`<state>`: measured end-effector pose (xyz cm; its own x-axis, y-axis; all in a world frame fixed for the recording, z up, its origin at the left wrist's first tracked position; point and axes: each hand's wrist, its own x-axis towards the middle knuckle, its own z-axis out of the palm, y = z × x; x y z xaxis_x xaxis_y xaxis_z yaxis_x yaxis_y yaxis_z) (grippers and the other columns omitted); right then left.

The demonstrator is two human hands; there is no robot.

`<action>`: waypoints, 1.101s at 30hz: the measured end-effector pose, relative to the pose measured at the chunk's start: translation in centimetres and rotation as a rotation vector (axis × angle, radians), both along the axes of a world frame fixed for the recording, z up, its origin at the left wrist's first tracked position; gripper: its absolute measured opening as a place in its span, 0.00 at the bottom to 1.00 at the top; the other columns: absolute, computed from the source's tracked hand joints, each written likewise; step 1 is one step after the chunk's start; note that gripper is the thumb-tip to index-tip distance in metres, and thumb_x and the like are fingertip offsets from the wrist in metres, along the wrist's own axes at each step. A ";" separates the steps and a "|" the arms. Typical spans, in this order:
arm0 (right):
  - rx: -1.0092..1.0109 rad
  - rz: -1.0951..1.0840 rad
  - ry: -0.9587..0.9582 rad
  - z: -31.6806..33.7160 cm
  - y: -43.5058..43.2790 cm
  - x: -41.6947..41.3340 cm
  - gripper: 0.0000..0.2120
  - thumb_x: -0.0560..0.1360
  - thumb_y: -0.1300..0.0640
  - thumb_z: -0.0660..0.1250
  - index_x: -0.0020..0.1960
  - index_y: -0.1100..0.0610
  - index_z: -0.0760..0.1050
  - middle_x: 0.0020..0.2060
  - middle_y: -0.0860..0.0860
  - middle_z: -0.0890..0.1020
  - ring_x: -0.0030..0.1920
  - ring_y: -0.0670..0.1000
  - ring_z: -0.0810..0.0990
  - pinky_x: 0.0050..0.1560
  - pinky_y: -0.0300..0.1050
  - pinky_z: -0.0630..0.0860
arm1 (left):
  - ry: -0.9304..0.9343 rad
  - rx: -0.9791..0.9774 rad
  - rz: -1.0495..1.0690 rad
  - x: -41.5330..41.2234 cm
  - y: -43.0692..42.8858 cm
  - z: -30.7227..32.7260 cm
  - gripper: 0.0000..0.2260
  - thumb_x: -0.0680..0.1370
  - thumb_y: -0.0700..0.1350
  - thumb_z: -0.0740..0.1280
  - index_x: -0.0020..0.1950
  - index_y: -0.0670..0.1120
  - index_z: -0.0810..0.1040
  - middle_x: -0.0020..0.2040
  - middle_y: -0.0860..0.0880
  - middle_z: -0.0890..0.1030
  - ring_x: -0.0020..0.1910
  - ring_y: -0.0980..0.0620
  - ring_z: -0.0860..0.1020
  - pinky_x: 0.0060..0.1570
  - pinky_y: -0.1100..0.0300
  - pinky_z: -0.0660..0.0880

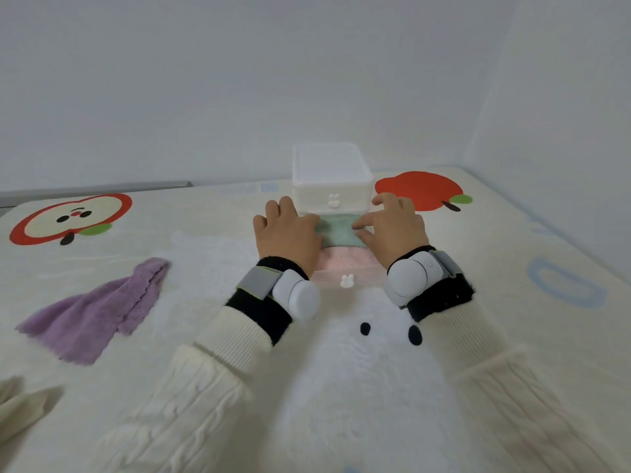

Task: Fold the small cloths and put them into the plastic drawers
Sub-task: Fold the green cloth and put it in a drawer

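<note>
A white plastic drawer unit (330,172) stands at the back of the mat. Its top drawer (333,199) is closed, with a bunny knob. A lower drawer (346,281) is pulled out toward me. In it lies a folded pink cloth (341,259), and a folded green cloth (336,228) lies behind or on top of it. My left hand (288,230) and my right hand (392,225) press on the two ends of the green cloth. A crumpled purple cloth (99,308) lies loose at the left.
The mat (205,268) bears apple prints at the far left and far right and a white furry patch with two black dots near me. A cream cloth (20,407) pokes in at the lower left edge. A white wall rises behind and to the right.
</note>
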<state>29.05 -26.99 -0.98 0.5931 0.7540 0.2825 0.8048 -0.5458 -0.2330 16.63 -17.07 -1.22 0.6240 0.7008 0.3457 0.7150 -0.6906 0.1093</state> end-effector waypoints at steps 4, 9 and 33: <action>-0.080 -0.008 0.077 0.3 0.2 0.0 0.12 0.79 0.51 0.59 0.57 0.46 0.79 0.66 0.53 0.69 0.67 0.57 0.64 0.62 0.55 0.70 | 0.066 -0.088 0.026 0.1 0.1 0.4 0.14 0.77 0.50 0.58 0.58 0.55 0.78 0.55 0.47 0.70 0.57 0.43 0.66 0.53 0.52 0.62; 0.085 0.010 0.185 0.6 -0.1 0.0 0.12 0.79 0.55 0.57 0.60 0.54 0.72 0.58 0.54 0.75 0.56 0.57 0.76 0.55 0.54 0.74 | 0.103 -0.321 -0.087 -1.2 -0.6 1.6 0.19 0.79 0.56 0.56 0.66 0.51 0.72 0.60 0.44 0.71 0.58 0.42 0.72 0.56 0.51 0.69; 0.190 -0.129 0.284 0.2 -0.8 -1.4 0.15 0.79 0.46 0.55 0.50 0.59 0.70 0.38 0.57 0.83 0.39 0.58 0.84 0.45 0.50 0.77 | -0.219 -0.529 -0.154 -2.7 0.2 1.5 0.26 0.71 0.45 0.72 0.63 0.43 0.63 0.53 0.41 0.76 0.44 0.43 0.75 0.43 0.55 0.72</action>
<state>27.69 -27.83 -0.74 0.7546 0.6179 0.2207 0.6209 -0.5638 -0.5445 13.89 -16.86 0.27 0.6859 0.7199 0.1060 0.5327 -0.5961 0.6008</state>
